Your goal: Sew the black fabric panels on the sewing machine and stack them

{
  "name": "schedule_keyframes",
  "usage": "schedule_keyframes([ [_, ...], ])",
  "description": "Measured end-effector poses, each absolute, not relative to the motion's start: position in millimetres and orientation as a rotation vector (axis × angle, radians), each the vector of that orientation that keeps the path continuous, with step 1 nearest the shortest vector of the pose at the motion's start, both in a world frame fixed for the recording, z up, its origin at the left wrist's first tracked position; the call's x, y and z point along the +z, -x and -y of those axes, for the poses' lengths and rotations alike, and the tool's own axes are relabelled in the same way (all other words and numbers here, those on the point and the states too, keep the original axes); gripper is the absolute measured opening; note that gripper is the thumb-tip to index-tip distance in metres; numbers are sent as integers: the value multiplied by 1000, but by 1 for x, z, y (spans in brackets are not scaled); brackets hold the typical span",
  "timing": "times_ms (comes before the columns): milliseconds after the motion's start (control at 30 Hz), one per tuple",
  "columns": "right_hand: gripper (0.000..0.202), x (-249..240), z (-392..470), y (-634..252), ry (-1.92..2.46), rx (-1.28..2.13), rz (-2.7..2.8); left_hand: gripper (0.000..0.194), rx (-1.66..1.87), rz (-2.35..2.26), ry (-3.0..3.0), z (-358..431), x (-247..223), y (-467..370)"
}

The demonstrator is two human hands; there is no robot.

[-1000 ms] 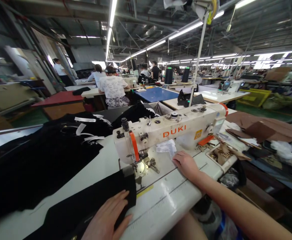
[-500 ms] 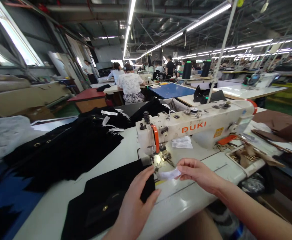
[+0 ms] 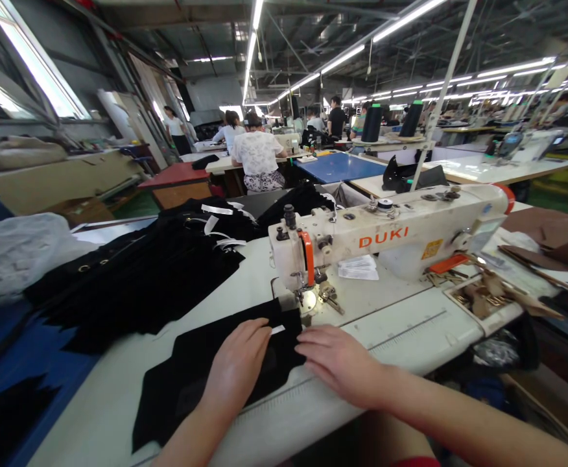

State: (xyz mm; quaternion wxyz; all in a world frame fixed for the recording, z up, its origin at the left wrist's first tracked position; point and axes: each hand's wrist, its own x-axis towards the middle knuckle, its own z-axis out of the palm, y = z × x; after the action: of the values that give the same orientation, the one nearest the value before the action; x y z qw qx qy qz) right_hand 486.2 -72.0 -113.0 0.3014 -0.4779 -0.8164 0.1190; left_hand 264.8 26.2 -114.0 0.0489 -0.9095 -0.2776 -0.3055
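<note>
Black cloth (image 3: 191,363) lies on the machine bed, its upper right corner by the presser foot of the white sewing machine (image 3: 386,233). My left hand (image 3: 238,363) rests on it with outstretched fingers, its thumb hidden. Beside those fingertips a small white strip (image 3: 277,329) shows against the black. From the right, my right hand (image 3: 340,363) reaches the cloth's right edge with its fingers extended side by side; its thumb is out of sight. A lamp lights the needle area.
Black pieces with white labels are heaped (image 3: 152,279) at the left, by a clear plastic bag (image 3: 21,253). White labels (image 3: 358,267) lie behind the needle area. A tray (image 3: 488,301) of small parts is at the right. Several people sit or stand farther back.
My right hand has moved left and down to the cloth, no longer pinching the white label in the air. My left hand has shifted left over the cloth, and the brass rivet is no longer visible.
</note>
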Motion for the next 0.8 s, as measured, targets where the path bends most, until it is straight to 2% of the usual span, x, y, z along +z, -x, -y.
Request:
schedule_keyframes([
  [133, 36, -124, 68, -479, 1265, 205, 2403, 31, -725, 656, 2864, -32, -126, -272],
  [567, 33, -130, 48, -486, 1265, 73, 2430, 32, -396, 597, 2953, -43, -109, -287],
  [800, 35, -134, 53, -486, 1308, 35, 2426, 30, -524, 556, 2884, -41, -117, -295],
])
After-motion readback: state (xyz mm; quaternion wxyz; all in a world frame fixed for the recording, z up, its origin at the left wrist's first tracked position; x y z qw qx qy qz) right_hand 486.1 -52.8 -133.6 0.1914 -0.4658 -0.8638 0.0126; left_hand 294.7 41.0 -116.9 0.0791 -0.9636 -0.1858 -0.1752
